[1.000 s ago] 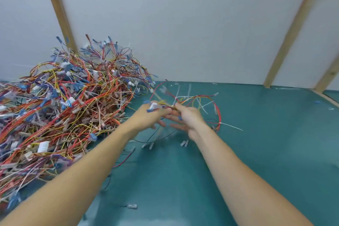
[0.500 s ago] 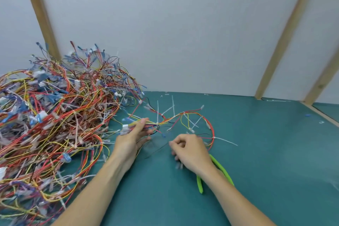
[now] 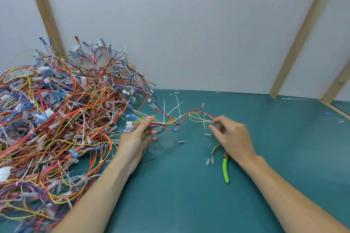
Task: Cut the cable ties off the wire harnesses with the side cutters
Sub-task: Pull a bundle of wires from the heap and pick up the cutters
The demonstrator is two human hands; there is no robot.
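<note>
On the teal worktop the left hand grips one wire harness taut, exposing its cable ties, while the right hand, fingers loosely curled and empty, hovers above the green-handled side cutters.

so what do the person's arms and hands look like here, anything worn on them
Both forearms are bare all the way to the bottom edge of the head view: no sleeves show. The left hand and the right hand wear no gloves, and no watch, ring, wristband or marking is visible on either wrist or on the fingers. Fingernails look short and unpainted, as far as the picture shows.
</note>
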